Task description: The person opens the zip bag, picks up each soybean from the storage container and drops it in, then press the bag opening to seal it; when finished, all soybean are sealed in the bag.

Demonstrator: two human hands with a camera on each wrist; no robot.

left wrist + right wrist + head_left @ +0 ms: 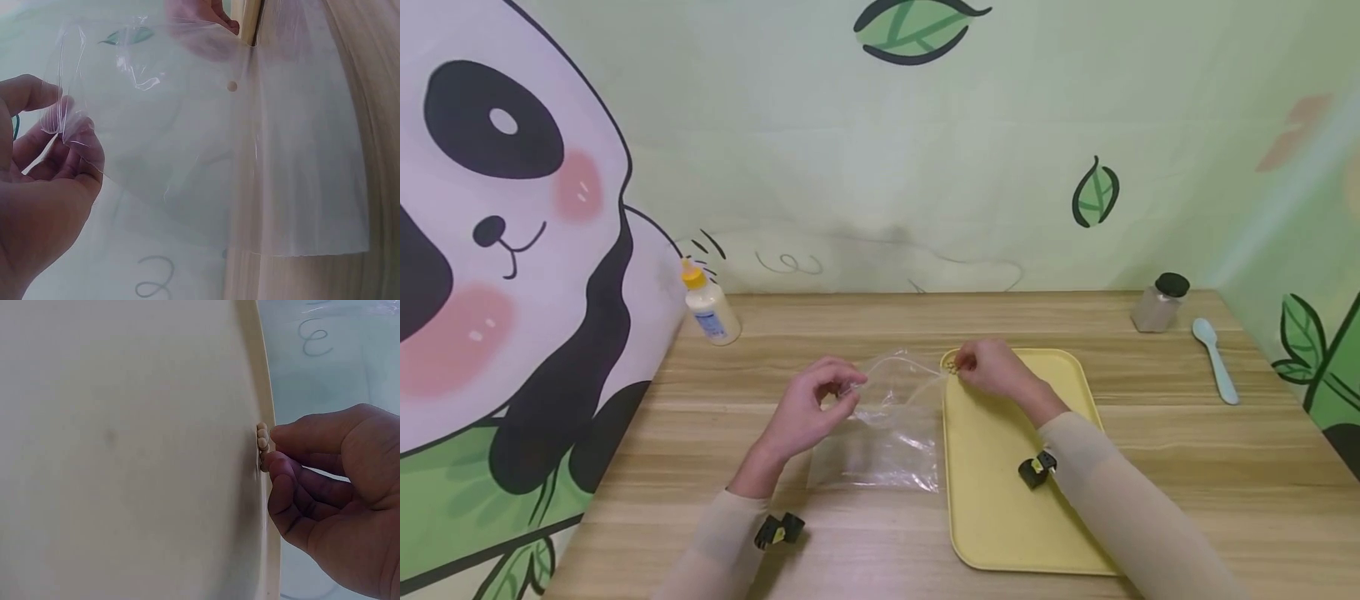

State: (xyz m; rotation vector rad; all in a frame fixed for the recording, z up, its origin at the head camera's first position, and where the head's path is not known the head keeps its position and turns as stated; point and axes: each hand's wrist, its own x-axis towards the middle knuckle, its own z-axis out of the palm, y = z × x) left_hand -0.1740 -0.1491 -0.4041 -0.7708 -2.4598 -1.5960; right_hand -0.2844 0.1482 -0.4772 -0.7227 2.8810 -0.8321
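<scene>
My left hand [811, 406] pinches the open mouth of a clear plastic zip bag [880, 450] between thumb and fingers. The bag's lower part lies on the table, left of a yellow tray [1000, 500]. One pale bean [232, 86] shows against the bag in the left wrist view; whether it is inside, I cannot tell. At the tray's far left corner, my right hand [996, 369] has its curled fingertips on a small cluster of pale beans [262, 439], pinching at them. The fingers hide part of the cluster.
A white glue-like bottle with a yellow cap [711, 312] stands at the back left. At the back right are a clear jar with a black lid [1160, 304] and a light blue spoon [1215, 361]. A panda-printed backdrop [820, 167] rises behind the wooden table [700, 450].
</scene>
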